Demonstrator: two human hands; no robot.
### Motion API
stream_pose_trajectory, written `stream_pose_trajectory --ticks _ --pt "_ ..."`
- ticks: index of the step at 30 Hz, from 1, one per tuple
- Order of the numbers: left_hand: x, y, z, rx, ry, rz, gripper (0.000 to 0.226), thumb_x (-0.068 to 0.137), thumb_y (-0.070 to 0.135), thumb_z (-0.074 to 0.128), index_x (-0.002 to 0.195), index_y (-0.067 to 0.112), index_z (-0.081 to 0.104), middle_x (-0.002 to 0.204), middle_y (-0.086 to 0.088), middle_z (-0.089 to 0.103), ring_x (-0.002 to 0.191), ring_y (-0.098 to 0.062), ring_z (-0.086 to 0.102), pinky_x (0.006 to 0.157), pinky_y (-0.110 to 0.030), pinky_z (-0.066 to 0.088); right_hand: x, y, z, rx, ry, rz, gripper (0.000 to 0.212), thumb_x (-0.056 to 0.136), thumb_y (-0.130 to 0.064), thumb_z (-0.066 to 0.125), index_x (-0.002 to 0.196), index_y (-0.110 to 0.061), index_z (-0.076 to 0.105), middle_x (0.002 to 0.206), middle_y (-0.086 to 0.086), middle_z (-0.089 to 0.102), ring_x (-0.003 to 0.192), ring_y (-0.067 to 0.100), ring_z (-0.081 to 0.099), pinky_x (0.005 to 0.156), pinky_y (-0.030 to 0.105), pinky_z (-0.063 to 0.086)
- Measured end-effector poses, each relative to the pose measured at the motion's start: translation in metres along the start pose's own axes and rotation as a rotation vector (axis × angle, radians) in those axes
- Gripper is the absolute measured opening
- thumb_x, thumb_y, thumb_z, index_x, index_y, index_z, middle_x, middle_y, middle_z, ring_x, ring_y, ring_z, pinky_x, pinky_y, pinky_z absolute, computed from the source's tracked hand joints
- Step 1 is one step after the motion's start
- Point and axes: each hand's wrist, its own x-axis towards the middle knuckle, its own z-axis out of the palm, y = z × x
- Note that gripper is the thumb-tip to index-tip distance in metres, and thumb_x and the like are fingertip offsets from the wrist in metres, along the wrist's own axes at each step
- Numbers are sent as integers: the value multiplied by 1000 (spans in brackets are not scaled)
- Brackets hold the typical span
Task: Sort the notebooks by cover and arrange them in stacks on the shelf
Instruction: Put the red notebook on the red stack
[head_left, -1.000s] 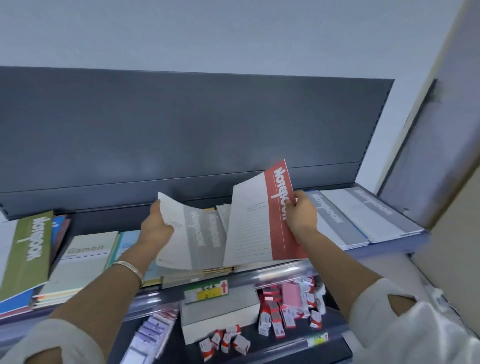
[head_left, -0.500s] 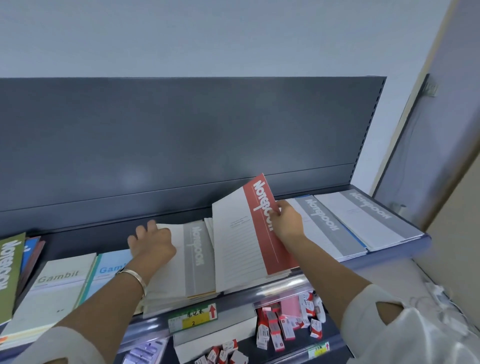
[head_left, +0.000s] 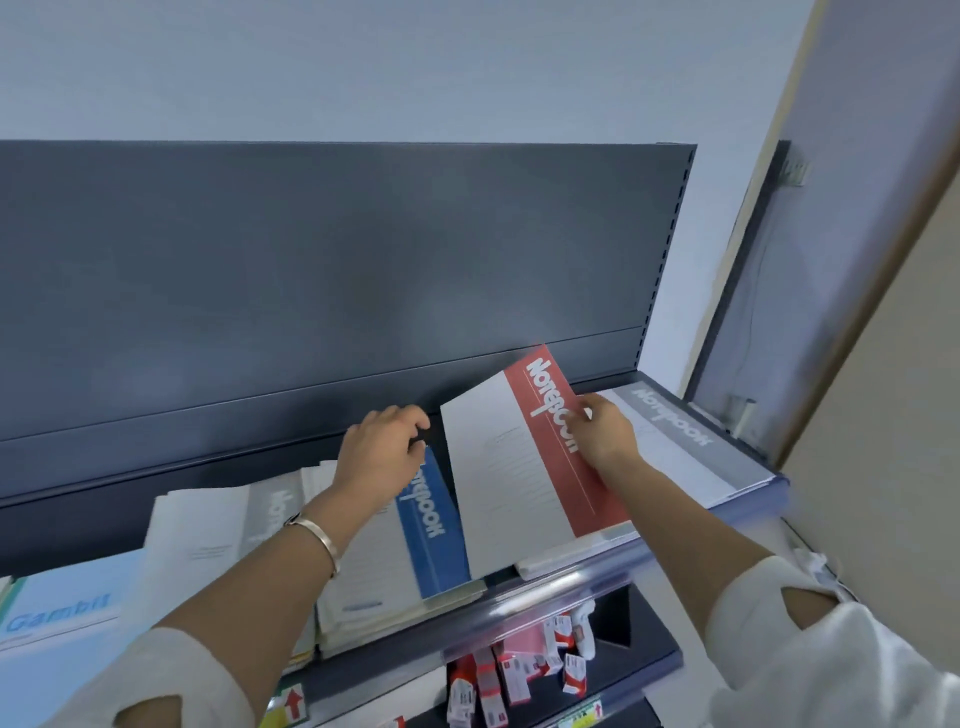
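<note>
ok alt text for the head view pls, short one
A person's right hand pinches the edge of a red notebook, holding it tilted up off the shelf. The left hand sits at the far end of a blue notebook beside it. A grey stack lies at the right end.

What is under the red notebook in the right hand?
Only the front edge of a pale stack on the shelf shows beneath the red notebook, gripped by the right hand. The stack's top cover is hidden.
</note>
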Motion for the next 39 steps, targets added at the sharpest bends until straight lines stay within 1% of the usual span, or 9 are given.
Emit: stream_pose_trajectory --ticks 7,12,14,16,21,26,30,35,39 --pt "16 41 38 -4 -18 -42 26 92 18 51 118 20 58 110 1 62 105 -21 54 88 -34 45 46 47 -16 -311 -179 -32 33 96 -22 49 127 -9 51 121 13 62 109 32 60 92 36 47" --pt "15 46 48 20 -29 -113 25 92 17 52 116 19 59 109 0 63 104 -20 55 88 -37 47 41 52 0 -858 -199 -376 44 94 -28 50 136 -18 44 135 9 43 121 30 45 97 43 43" --pt "13 49 51 36 -31 -129 24 92 18 52 115 19 59 108 -1 63 103 -19 55 88 -37 48 34 53 9 -907 -304 -496 40 96 -27 45 135 -19 46 140 10 42 125 31 44 99 44 42" --pt "12 53 51 50 -32 -138 25 92 18 52 116 18 59 109 -1 63 103 -20 56 88 -37 48 28 54 16 -964 -397 -557 36 96 -19 44 132 -15 46 134 13 48 122 32 47 96 45 45" --pt "5 54 46 123 -37 -174 28 94 21 49 121 18 56 116 -2 61 109 -21 53 90 -33 45 26 51 19 -1091 -398 -599 42 95 -11 45 137 -7 43 137 18 46 125 36 46 101 47 42" --pt "-15 42 26 231 -39 -233 28 95 24 47 123 23 52 123 1 58 112 -21 51 92 -32 42 17 30 28 -1036 -328 -714 38 90 -7 47 128 -9 50 126 11 53 115 33 52 94 44 43" --pt "-50 10 -7 296 -10 -291 29 95 26 47 124 26 52 122 4 58 114 -18 50 92 -30 39 -14 -8 64 -880 -295 -872 34 94 -15 47 127 -11 49 125 11 53 114 31 51 90 38 41" --pt "-126 -62 -68 366 32 -436 30 94 27 47 123 28 52 121 7 58 117 -18 48 92 -30 37 -89 -75 130 -752 -283 -1116 28 94 -18 47 121 -13 53 122 9 55 113 31 53 89 38 41" --pt "-211 -133 -121 403 44 -584 31 93 26 48 123 27 52 120 6 58 117 -19 49 94 -31 37 -171 -130 190 -675 -331 -1225 29 94 -19 46 122 -15 52 123 8 55 115 31 52 92 39 40"
